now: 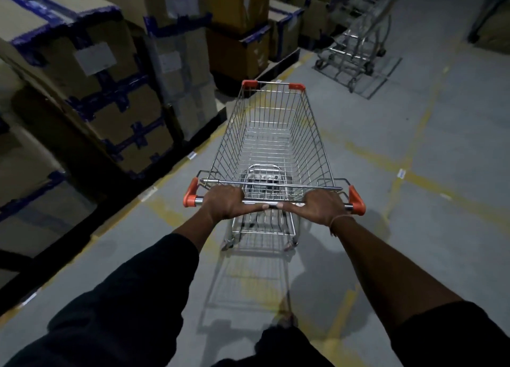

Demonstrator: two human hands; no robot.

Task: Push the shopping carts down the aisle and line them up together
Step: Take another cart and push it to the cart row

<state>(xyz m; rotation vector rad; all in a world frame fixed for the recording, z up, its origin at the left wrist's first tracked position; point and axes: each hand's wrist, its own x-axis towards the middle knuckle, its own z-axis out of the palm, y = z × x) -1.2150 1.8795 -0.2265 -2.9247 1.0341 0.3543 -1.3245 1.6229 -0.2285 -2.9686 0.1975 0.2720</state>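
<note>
A wire shopping cart (271,135) with orange corner caps stands on the grey floor in front of me, its basket holding nothing. My left hand (227,204) grips the left part of its metal handle bar (271,202). My right hand (321,205) grips the right part, and the two thumbs nearly meet in the middle. A row of nested carts (356,44) stands farther down the aisle at the upper right.
Stacked cardboard boxes (105,91) with blue tape line the left side on dark pallets. More boxes (240,33) stand beyond the cart's front. Worn yellow lines (408,157) cross the grey floor to the right. My foot (287,311) shows below the cart.
</note>
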